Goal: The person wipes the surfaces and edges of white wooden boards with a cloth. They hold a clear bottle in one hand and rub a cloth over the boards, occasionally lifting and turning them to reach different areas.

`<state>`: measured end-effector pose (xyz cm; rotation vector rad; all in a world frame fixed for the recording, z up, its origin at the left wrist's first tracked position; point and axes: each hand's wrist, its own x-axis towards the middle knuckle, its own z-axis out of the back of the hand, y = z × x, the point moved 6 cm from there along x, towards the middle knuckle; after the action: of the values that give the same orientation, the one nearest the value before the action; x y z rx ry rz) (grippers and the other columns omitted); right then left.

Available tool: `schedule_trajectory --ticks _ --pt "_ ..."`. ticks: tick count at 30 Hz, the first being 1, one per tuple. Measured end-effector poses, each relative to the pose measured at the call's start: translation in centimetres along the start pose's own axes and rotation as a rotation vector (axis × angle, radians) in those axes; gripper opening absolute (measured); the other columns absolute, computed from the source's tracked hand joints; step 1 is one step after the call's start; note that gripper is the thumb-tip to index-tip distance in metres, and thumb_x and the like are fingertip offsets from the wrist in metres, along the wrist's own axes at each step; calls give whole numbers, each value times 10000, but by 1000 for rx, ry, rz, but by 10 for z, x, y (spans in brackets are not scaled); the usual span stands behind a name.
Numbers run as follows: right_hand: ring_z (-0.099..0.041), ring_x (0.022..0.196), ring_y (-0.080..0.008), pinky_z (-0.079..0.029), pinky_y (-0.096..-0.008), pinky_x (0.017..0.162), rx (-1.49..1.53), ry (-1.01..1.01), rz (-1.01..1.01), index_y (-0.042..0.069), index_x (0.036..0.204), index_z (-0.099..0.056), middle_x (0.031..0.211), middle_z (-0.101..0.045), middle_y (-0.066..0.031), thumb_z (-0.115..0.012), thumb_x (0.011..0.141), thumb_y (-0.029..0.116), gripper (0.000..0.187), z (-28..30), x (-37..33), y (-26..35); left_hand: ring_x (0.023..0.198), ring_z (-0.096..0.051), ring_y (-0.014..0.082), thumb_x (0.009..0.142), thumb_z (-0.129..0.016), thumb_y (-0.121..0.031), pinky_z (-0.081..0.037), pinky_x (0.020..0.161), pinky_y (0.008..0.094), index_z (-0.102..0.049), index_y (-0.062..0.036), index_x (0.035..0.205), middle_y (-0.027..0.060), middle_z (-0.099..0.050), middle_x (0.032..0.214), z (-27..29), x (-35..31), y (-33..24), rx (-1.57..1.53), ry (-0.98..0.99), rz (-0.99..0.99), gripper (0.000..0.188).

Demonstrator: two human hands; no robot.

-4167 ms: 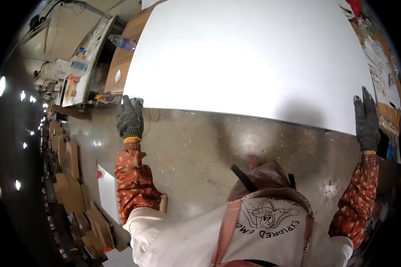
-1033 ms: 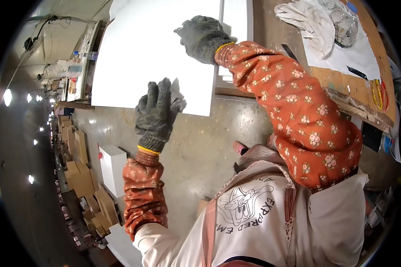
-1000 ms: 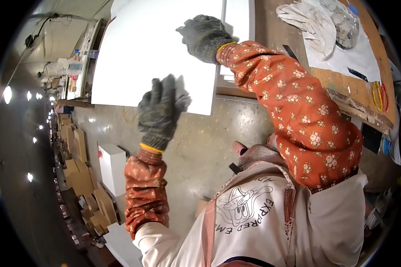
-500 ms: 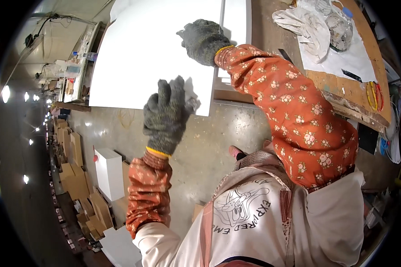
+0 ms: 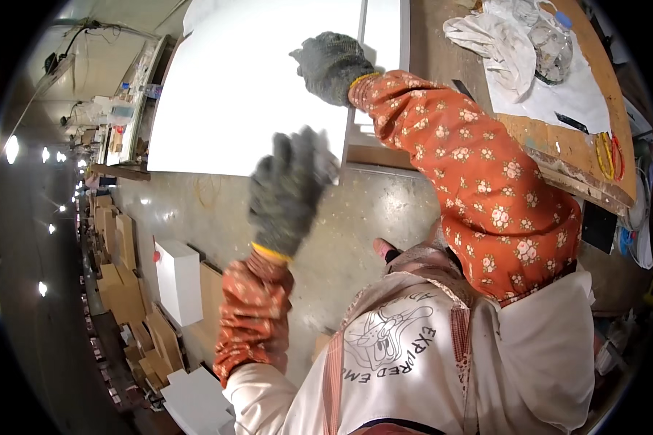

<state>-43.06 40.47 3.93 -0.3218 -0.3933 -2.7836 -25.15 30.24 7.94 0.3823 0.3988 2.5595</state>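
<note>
A large white panel (image 5: pixel 232 94) lies flat on the work surface, its near edge facing me. My right hand (image 5: pixel 332 69), in a dark grey-green knit glove, rests on the panel close to its right side, fingers stretched out and pressed against the face. My left hand (image 5: pixel 289 192), gloved alike, is at the near edge by the panel's right corner. Its fingers reach up over the edge, blurred by motion. A small pale grey thing (image 5: pixel 329 168) shows beside its thumb side, too smeared to name.
Right of the panel, a wooden table (image 5: pixel 537 134) bears a white cloth (image 5: pixel 495 47), a clear plastic jug (image 5: pixel 555 51) and red and yellow-handled tools (image 5: pixel 609 156). Cardboard pieces (image 5: pixel 120 290) and a white box (image 5: pixel 179 283) stand on the floor at left.
My left hand has slid right along the panel's near edge, the pale grey thing moving with it. My right hand has stayed almost in place on the panel.
</note>
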Motion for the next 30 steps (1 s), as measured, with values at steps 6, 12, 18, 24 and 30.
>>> schedule_trajectory --ticks 6,12,18,24,30 --pt "-585 1013 -304 -469 -486 874 328 -273 85 130 1113 -639 1064 -637 -126 -583 818 294 342 -33 14 -27 889 -591 375 875 -600 -343 -488 781 464 -397 -103 1398 230 -518 1261 -2 3 3 -171 90 203 611" --pt "-605 878 -136 -531 -314 779 404 -41 -16 15 1210 -540 969 -628 -71 -499 946 172 310 1 -8 -19 1206 -447 396 822 -637 -456 -367 963 501 -362 -137 1441 232 -318 1467 -7 -44 -35 -18 -332 -70 748" --pt "-615 913 -222 -518 -362 806 238 -134 12 21 1234 -526 1015 -628 -124 -529 904 206 378 13 -12 -10 1276 -427 363 893 -593 -312 -354 1036 455 -361 -34 1422 231 -390 1426 -35 -83 50 -179 -335 373 642" --pt "-603 950 -277 -499 -415 833 235 -104 1 49 1260 -518 1084 -607 -144 -508 914 257 404 20 -21 -19 1322 -393 321 896 -562 -343 -337 1035 463 -325 -65 1448 186 -304 1496 -35 -55 -12 -44 -363 215 662" --pt "-584 1035 -274 -477 -432 899 209 78 21 77 1294 -502 1131 -600 -160 -484 925 271 418 11 -13 6 1153 -518 377 914 -563 -383 -406 934 489 -400 -105 1408 218 -505 1317 -30 -61 61 -32 -169 519 590"
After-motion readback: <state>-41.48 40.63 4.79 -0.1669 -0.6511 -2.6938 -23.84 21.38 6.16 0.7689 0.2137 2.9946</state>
